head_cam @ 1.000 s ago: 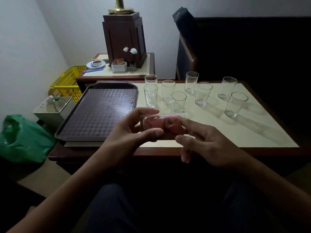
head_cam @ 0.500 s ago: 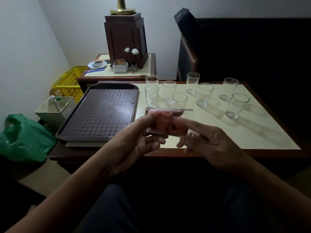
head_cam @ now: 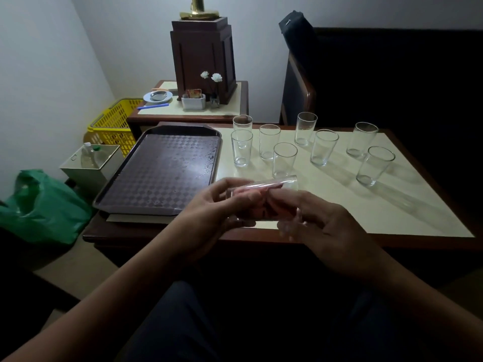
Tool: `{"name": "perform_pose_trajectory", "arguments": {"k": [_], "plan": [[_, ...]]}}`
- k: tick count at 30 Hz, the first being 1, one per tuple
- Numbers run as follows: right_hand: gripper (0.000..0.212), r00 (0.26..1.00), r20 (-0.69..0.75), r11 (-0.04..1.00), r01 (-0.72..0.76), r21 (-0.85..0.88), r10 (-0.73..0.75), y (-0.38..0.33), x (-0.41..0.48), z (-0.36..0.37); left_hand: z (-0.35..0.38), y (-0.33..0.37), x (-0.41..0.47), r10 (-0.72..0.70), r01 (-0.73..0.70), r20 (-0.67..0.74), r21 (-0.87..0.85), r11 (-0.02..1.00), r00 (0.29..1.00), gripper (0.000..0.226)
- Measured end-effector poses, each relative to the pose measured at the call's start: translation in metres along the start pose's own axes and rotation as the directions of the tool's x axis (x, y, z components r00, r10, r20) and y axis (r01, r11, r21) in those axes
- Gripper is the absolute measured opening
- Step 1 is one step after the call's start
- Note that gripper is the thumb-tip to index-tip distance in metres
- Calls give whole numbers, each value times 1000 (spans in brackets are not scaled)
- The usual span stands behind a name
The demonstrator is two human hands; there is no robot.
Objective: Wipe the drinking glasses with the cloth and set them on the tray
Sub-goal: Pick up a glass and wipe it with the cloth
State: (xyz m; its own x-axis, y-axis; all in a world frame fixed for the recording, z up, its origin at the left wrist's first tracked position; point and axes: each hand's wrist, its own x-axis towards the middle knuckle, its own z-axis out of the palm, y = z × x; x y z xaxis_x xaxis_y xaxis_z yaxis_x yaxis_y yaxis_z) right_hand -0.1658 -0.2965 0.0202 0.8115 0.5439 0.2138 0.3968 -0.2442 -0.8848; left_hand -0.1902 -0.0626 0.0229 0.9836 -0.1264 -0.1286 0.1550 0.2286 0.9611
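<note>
Glass [head_cam: 264, 198] lies sideways across my hands, left hand [head_cam: 217, 212] clamped on its base, right hand [head_cam: 326, 226] pinching cloth [head_cam: 261, 205] inside, tray [head_cam: 162, 168] left.

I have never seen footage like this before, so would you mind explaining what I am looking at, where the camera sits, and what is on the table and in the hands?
There is no machine here. A person wears one wide-angle camera on the head, looking forward and down, so the two forearms at the bottom are the wearer's own. The left hand holds a clear drinking glass on its side in front of the body, with a pink cloth stuffed inside; the right hand is at the glass's open end, working the cloth. On the pale table lies a dark brown tray with no glasses on it. To its right stand eight more glasses, all upright. Behind is a small side table with odds and ends.
</note>
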Motion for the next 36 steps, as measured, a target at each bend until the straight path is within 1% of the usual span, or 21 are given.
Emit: {"name": "perform_pose_trajectory", "arguments": {"k": [3, 5, 6, 8, 11, 13, 15, 16, 17, 19, 20, 21, 23, 25, 27, 29, 30, 31, 33, 35, 36], "plan": [[44, 982, 82, 949, -184, 257, 169, -7, 2, 2, -3, 6, -4, 266, -253, -2, 305, 918, 964, 54], [37, 969, 90, 892, -248, 378, 231, -9, 4, 4, -3, 8, -7, 342, -320, 21, 410, 854, 940, 59], [36, 967, 84, 873, -255, 416, 242, -8, 4, 4, -3, 9, -8, 330, -297, 2, 437, 849, 944, 63], [37, 968, 54, 866, -242, 439, 243, -7, 4, 3, -3, 9, -6, 184, -161, -23, 383, 910, 983, 67], [39, 983, 5, 915, -171, 365, 182, -4, 3, 4, -1, 6, -1, -52, 49, 28, 84, 995, 998, 55], [42, 995, -2, 965, -93, 243, 96, -2, 2, 6, -3, 5, 1, -126, 127, 81, -5, 992, 989, 58], [42, 995, 31, 978, -101, 184, 97, -3, 1, 5, -5, 3, 1, -127, 127, 80, 2, 992, 989, 54], [40, 989, 63, 968, -144, 204, 133, -6, 2, 3, -7, 2, 0, -82, 79, 54, 59, 995, 995, 51], [39, 978, 102, 947, -201, 249, 181, -8, 2, 2, -9, 1, -1, 13, -18, 28, 183, 983, 1000, 52], [34, 940, 161, 849, -341, 403, 301, -9, 4, 0, -13, 0, 1, 278, -278, 74, 482, 831, 958, 58], [32, 918, 176, 776, -395, 492, 355, -8, 6, -1, -13, -2, 2, 360, -375, 144, 561, 738, 922, 60], [31, 901, 186, 702, -423, 573, 391, -6, 7, -1, -14, -3, 3, 398, -424, 184, 597, 681, 899, 60], [33, 884, 192, 605, -436, 666, 426, -1, 9, 0, -16, -4, 4, 430, -450, 192, 610, 652, 882, 58], [35, 885, 164, 591, -419, 689, 436, 0, 10, 1, -16, -3, 3, 419, -428, 161, 589, 686, 893, 57], [30, 904, 104, 636, -370, 677, 415, 0, 9, 3, -13, -1, 2, 325, -319, 84, 521, 792, 942, 59], [27, 935, 5, 753, -290, 590, 356, -1, 8, 3, -8, 2, 3, 42, -44, 13, 271, 962, 999, 58], [26, 950, -46, 825, -243, 510, 308, -1, 8, 2, -6, 1, 3, -110, 106, 30, 119, 987, 993, 62], [27, 961, -83, 880, -205, 428, 264, -1, 7, 1, -5, 1, 5, -190, 190, 45, 7, 982, 981, 67], [27, 967, -83, 915, -198, 351, 241, -1, 6, -3, -5, -1, 6, -175, 177, 38, -67, 982, 984, 61], [28, 954, -45, 884, -257, 391, 297, 1, 6, -6, -6, -1, 5, -30, 30, 2, 60, 998, 1000, 52], [30, 940, -31, 854, -294, 430, 340, 2, 7, -8, -9, 0, 4, 52, -51, -7, 162, 986, 999, 56]]}}
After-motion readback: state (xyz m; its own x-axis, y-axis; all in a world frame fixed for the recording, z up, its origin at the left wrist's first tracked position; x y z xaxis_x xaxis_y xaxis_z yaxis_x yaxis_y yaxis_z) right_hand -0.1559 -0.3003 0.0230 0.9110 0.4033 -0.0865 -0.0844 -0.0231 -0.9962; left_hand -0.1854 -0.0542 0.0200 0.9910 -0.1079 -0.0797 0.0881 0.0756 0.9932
